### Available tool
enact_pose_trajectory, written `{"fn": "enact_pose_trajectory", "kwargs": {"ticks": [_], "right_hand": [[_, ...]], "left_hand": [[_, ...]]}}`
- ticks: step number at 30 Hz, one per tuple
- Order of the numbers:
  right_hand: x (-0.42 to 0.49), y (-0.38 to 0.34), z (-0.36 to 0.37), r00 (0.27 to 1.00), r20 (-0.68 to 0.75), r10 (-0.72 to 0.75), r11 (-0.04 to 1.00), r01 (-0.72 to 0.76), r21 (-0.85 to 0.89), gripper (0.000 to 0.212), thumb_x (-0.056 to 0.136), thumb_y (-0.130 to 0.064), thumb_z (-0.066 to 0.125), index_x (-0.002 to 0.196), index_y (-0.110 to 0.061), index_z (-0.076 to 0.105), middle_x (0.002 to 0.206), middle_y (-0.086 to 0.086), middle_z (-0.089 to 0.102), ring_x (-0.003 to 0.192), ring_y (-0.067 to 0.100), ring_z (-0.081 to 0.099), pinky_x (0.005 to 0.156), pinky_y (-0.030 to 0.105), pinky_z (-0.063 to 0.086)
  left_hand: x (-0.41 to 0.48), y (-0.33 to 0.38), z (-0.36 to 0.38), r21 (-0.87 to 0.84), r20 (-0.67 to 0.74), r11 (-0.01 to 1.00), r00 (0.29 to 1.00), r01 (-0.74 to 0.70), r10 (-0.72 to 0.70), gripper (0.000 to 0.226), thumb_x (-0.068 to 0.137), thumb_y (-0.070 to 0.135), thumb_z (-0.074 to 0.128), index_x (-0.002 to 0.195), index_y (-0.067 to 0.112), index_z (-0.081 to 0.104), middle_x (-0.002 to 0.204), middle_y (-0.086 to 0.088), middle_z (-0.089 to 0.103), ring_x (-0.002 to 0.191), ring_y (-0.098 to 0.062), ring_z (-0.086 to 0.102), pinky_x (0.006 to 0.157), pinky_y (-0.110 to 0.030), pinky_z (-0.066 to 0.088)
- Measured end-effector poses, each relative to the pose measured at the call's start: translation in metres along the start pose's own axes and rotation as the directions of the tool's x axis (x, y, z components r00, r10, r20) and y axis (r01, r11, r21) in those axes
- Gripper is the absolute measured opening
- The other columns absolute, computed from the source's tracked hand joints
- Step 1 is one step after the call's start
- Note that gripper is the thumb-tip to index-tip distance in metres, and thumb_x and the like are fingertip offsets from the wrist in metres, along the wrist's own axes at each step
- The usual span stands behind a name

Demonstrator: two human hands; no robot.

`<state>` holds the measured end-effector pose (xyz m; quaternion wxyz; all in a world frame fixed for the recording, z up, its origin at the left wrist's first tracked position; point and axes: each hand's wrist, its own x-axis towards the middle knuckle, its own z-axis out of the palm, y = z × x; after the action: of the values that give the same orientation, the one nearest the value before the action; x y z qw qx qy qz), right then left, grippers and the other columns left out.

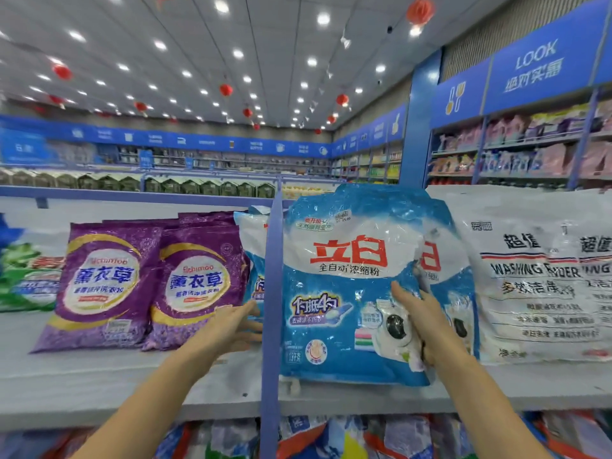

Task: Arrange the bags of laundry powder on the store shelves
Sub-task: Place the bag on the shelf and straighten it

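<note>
The left hand [231, 329] reached beside the post [272, 293], fingers straight and together, tips touching a blue bag [254, 240] behind it. The right hand [420, 323] pinched the front bag [337, 293] at its right edge, thumb on the face and the other fingers hidden behind. That bag stood upright on the shelf [99, 385], between purple bags [109, 283] and a white bag [536, 276].

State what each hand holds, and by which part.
Right hand grips the front blue bag by its lower right edge. Left hand touches a second blue bag left of the post; grip unclear.
</note>
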<state>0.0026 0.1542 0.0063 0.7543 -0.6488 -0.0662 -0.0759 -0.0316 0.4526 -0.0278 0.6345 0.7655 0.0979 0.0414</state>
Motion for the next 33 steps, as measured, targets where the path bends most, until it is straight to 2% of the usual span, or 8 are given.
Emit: {"fn": "enact_pose_trajectory", "kwargs": {"ticks": [6,10,13,19,24,28,30,33], "right_hand": [[0.000,0.000,-0.002,0.998,0.037,-0.058,0.986,0.063,-0.155,0.018,0.093,-0.029,0.056,0.076,-0.032,0.051,0.078,-0.016,0.062,0.078,0.007,0.059,0.076,0.030,0.043],[0.003,0.003,-0.006,0.995,0.051,-0.083,0.974,0.091,-0.205,0.019,0.093,-0.029,0.055,0.076,-0.035,0.050,0.072,-0.022,0.061,0.077,0.004,0.062,0.073,0.027,0.044],[0.000,0.000,-0.003,0.992,0.069,-0.102,0.964,0.116,-0.239,0.024,0.095,-0.025,0.053,0.073,-0.035,0.049,0.051,-0.037,0.053,0.056,-0.021,0.054,0.058,0.008,0.037],[0.017,-0.006,0.019,0.987,0.145,-0.075,0.956,0.113,-0.272,0.015,0.094,-0.039,0.052,0.106,-0.036,0.044,0.092,-0.022,0.049,0.094,0.003,0.046,0.089,0.025,0.031],[0.024,0.004,0.059,0.979,0.198,0.042,0.944,0.026,-0.328,0.020,0.095,-0.042,0.048,0.084,-0.026,0.049,0.091,-0.010,0.059,0.081,0.000,0.050,0.074,0.023,0.041],[0.031,0.009,0.080,0.983,0.177,0.041,0.960,0.010,-0.281,0.051,0.095,-0.048,0.043,0.132,-0.013,0.048,0.129,0.002,0.054,0.120,0.020,0.051,0.103,0.033,0.036],[0.035,0.008,0.086,0.988,0.151,0.021,0.965,0.020,-0.262,0.050,0.095,-0.044,0.047,0.132,-0.009,0.046,0.127,-0.001,0.050,0.117,0.018,0.051,0.096,0.028,0.039],[0.044,0.003,0.091,0.993,0.114,0.001,0.986,0.018,-0.164,0.017,0.095,-0.036,0.052,0.098,-0.020,0.058,0.112,0.000,0.063,0.088,0.005,0.059,0.070,0.018,0.047]], "left_hand": [[0.035,0.007,0.015,-0.185,0.110,0.980,0.993,0.073,-0.053,0.035,0.098,0.041,0.039,0.095,0.013,0.061,0.086,-0.005,0.064,0.080,-0.022,0.061,0.074,-0.037,0.047],[0.058,0.031,0.035,-0.197,-0.092,0.978,0.994,-0.072,0.054,0.033,0.097,0.036,0.048,0.074,0.014,0.055,0.072,-0.010,0.055,0.069,-0.022,0.051,0.064,-0.031,0.043],[0.071,0.039,0.045,-0.045,-0.230,0.978,0.955,-0.202,0.186,0.032,0.098,0.034,0.049,0.076,0.011,0.047,0.067,-0.008,0.050,0.061,-0.018,0.046,0.053,-0.022,0.036],[0.076,0.039,0.042,0.000,-0.514,0.948,0.813,-0.319,0.274,0.041,0.098,-0.003,0.039,0.068,0.025,0.033,0.068,0.006,0.030,0.062,-0.007,0.027,0.062,-0.025,0.028],[0.056,0.050,0.014,0.163,-0.604,0.923,0.705,-0.347,0.372,0.044,0.093,0.004,0.048,0.052,0.013,0.035,0.052,-0.003,0.032,0.051,-0.015,0.025,0.050,-0.033,0.023],[0.042,0.044,0.006,0.194,-0.671,0.905,0.623,-0.378,0.403,0.042,0.094,0.009,0.049,0.055,0.011,0.035,0.054,-0.002,0.033,0.051,-0.014,0.026,0.051,-0.035,0.022],[0.040,0.035,0.002,0.172,-0.697,0.903,0.599,-0.394,0.395,0.041,0.094,0.010,0.049,0.056,0.012,0.035,0.055,-0.001,0.033,0.052,-0.014,0.027,0.051,-0.034,0.022],[0.039,0.028,0.000,0.134,-0.710,0.890,0.584,-0.437,0.394,0.040,0.093,0.010,0.047,0.056,0.013,0.031,0.055,-0.002,0.031,0.054,-0.017,0.026,0.055,-0.035,0.022]]}}
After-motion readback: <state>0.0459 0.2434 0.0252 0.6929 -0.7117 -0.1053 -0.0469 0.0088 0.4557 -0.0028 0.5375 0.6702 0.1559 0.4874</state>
